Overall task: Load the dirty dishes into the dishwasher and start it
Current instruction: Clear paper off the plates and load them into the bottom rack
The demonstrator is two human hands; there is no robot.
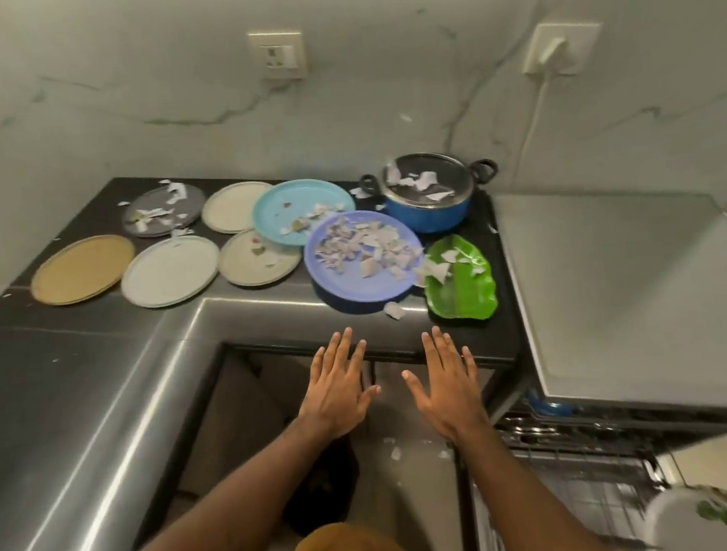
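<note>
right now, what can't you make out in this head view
Head view only:
Wire dishwasher rack: the grey dishwasher top and the frame's edge hide most of it.
White plate: blurred, cut off at the bottom right corner.
Blue pot: its glass lid, strewn with paper scraps, hides the inside.
Dishwasher controls: not in view.

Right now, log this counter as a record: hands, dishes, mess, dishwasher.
hands: left hand and right hand open, holding nothing
dishes: blue pot, violet plate, green plate and six other plates on the counter
mess: scraps thickest on the violet plate, some on the green plate
dishwasher: rack pulled out at right, white plate by it
</note>
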